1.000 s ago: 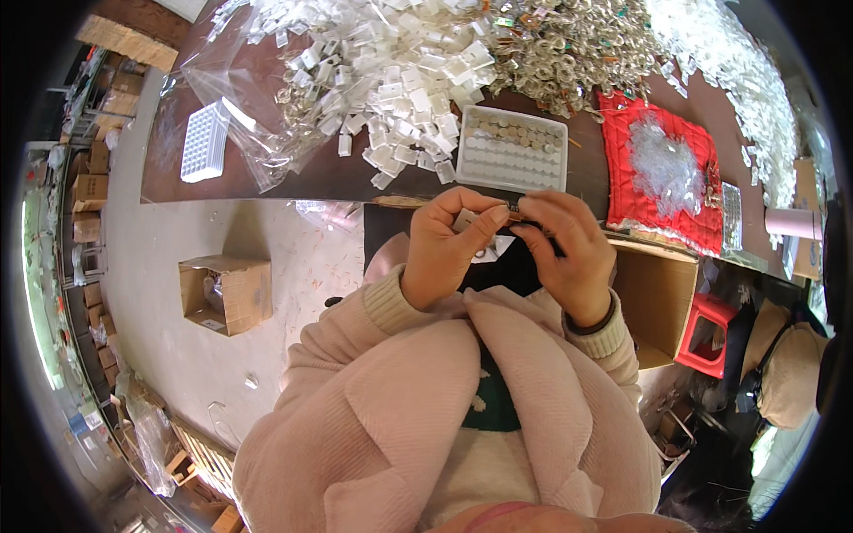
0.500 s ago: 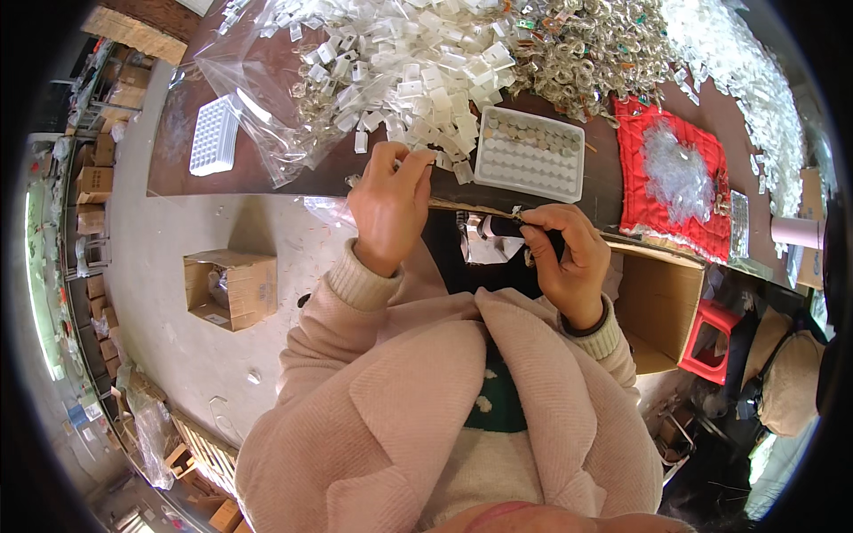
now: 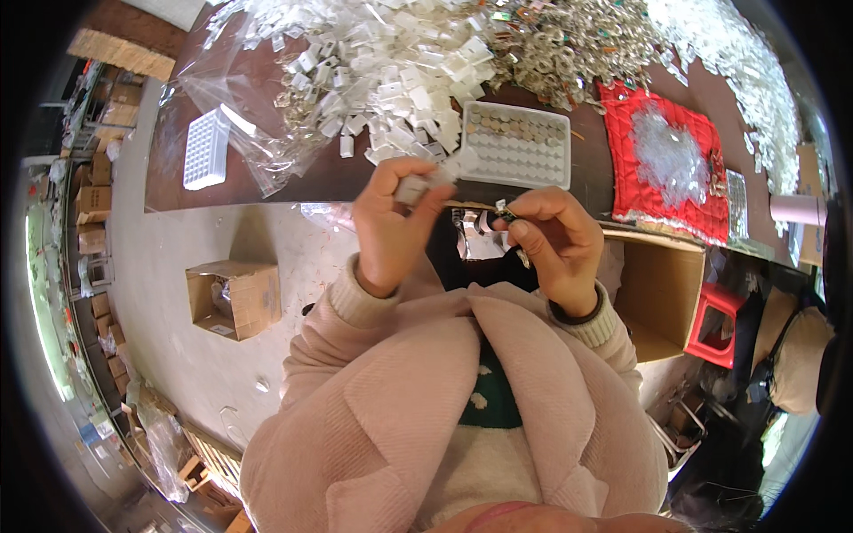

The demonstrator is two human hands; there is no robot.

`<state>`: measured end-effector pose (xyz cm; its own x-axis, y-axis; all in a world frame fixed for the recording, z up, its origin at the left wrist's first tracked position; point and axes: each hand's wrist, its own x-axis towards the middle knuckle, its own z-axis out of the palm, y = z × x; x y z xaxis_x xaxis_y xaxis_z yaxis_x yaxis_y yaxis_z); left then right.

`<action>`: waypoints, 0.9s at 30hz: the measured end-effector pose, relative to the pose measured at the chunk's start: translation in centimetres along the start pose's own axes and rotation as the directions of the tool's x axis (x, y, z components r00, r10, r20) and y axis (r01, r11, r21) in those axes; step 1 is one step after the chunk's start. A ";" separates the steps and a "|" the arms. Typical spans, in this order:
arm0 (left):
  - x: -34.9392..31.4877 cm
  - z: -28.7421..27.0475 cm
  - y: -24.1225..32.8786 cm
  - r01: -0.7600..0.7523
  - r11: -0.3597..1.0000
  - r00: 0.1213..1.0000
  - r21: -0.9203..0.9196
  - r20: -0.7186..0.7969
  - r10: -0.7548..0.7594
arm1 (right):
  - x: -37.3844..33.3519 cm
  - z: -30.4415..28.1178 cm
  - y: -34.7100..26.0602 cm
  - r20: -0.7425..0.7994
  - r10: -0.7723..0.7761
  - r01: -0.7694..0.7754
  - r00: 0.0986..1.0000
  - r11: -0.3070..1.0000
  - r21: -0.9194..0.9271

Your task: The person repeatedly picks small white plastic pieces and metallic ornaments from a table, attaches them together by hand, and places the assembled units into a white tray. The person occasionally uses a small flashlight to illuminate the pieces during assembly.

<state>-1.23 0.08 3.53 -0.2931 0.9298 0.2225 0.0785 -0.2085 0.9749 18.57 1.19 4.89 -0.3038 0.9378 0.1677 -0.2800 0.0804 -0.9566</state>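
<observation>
My left hand (image 3: 387,233) is raised at the table's near edge, its fingers closed around a small white plastic piece (image 3: 411,189) that is partly blurred. To its right, my right hand (image 3: 565,247) pinches a small dark and shiny trinket (image 3: 505,211) with a white bit on top; its exact kind is too small to tell. Just beyond both hands stands a white plastic tray (image 3: 517,181) with rows of small round discs. A heap of white plastic pieces (image 3: 418,84) lies behind my left hand.
Clear ring-like trinkets (image 3: 569,58) are piled at the back. A red quilted cloth (image 3: 619,169) bears a clear plastic heap (image 3: 668,160). White gridded trays (image 3: 206,151) stand at the left. Cardboard boxes (image 3: 253,298) and a red stool (image 3: 713,324) are below table level.
My left hand has moved slightly right and now shows a white plastic piece in its fingers. My right hand has shifted a little left, still pinching the trinket. The view has shifted slightly.
</observation>
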 end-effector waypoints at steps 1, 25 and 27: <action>-0.7 1.0 0.1 0.155 0.962 0.988 -0.225 0.052 -0.147 | 0.0 -0.1 -0.2 0.050 0.007 -0.011 0.999 0.997 0.077; -2.8 3.5 0.1 0.297 0.726 0.954 -0.620 0.226 -0.198 | 0.0 0.4 -0.2 -0.140 -0.261 0.204 0.955 0.923 -0.326; -2.9 3.5 0.0 0.245 0.770 0.968 -0.589 0.198 -0.157 | 0.1 0.5 -0.1 -0.119 -0.282 0.230 0.952 0.915 -0.330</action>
<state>2.94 -1.57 2.86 -0.1075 0.9924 0.0602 -0.5730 -0.1113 0.8120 18.16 1.09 5.09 -0.1023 0.9103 0.4011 -0.0252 0.4007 -0.9158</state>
